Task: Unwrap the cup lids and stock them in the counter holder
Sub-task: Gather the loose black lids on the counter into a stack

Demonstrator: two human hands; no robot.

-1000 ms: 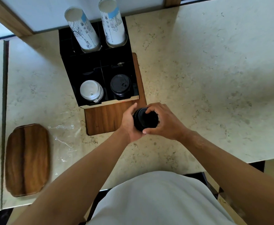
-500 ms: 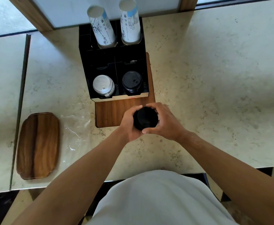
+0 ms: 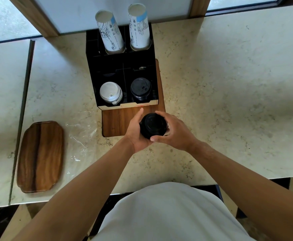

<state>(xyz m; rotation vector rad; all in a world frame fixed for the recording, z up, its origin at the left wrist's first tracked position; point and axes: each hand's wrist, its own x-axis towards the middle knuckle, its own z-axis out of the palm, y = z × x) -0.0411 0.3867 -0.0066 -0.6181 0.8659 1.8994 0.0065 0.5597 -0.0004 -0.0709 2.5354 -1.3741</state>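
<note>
**Black lids held in both hands in front of the holder**

1. At the far left of the counter point(image 3: 229, 84) I see a wooden tray point(image 3: 40, 156) lying flat near the front edge.
2. Just right of the tray, a sheet of clear plastic wrap point(image 3: 80, 134) lies crumpled on the stone, between the tray and a wooden board point(image 3: 117, 121).
3. The black holder point(image 3: 107, 66) stands on the board's far part. Its two rear compartments each carry a stack of paper cups point(image 3: 110, 32), tilted toward me. The front left compartment holds white lids point(image 3: 110, 92); the front right compartment holds stocked black lids point(image 3: 140, 87).
4. My left hand point(image 3: 137, 131) is curled against the left side of a stack of black lids point(image 3: 153, 125), thumb pointing toward the holder, palm beneath the stack's near edge.
5. My right hand point(image 3: 174, 133) wraps the right side of the same stack, fingers over the far rim and thumb on the near rim. Both hands are closed on it.
6. The stack sits above the board's near right corner, just in front of the holder and apart from it. I cannot tell whether any wrap is on it.
</note>
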